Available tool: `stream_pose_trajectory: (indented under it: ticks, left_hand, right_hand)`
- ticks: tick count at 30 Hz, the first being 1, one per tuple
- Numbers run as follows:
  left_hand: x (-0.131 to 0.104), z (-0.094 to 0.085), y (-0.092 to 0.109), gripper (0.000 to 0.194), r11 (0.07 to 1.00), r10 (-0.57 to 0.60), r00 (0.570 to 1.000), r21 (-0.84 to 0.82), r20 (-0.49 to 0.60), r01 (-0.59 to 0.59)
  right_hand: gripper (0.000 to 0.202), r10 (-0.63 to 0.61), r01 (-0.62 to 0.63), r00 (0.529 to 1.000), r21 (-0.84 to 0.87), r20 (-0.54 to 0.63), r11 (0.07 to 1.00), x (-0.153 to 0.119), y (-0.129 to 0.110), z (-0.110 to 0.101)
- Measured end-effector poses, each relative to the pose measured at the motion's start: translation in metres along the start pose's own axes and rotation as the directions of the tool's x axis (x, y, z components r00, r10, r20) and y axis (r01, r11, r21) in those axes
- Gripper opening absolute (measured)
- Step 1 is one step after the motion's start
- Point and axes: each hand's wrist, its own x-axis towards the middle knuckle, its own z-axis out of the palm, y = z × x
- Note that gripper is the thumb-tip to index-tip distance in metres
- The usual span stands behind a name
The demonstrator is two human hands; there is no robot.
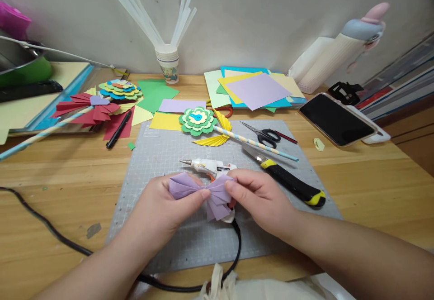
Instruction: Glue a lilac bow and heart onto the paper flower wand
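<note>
Both my hands hold a folded purple paper bow (217, 199) above the grey cutting mat (183, 245). My left hand (169, 207) is closed round its left side, with the thumb pressing near the pinched middle. At the bow's right edge, my right hand (262, 198) pinches a fold between thumb and fingers. Just behind and partly hidden by the bow lies a white hot glue gun (206, 166), its nozzle pointing left. A yellow and black utility knife (291, 182) lies to the right of my right hand.
Behind the glue gun lie a green paper flower (198, 118) on a striped stick and black scissors (266, 136). A red-bowed paper flower (81, 107), stacked coloured paper (259, 89), a phone (339, 119) and paper cups (168, 62) with glue sticks stand around. A black cable (44, 221) crosses the front.
</note>
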Motion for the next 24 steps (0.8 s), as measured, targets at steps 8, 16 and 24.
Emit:
stream_pose_trajectory:
  ticks: [8,16,24]
  left_hand:
    - [0.002,-0.008,-0.001,0.017,0.994,-0.021,1.0,-0.108,-0.009,0.02]
    - [0.024,-0.043,0.01,0.022,0.912,-0.043,0.925,-0.393,-0.378,-0.118]
    - [0.023,-0.066,0.027,0.024,0.957,-0.105,0.894,-0.289,-0.435,-0.029]
  right_hand:
    - [0.024,-0.021,0.032,0.996,0.123,-0.092,0.992,-0.002,0.0,-0.004]
    - [0.023,-0.006,0.027,0.952,0.064,-0.305,0.998,0.017,0.016,-0.025]
    - [0.017,-0.206,0.055,0.916,-0.401,-0.344,0.915,0.023,0.016,-0.041]
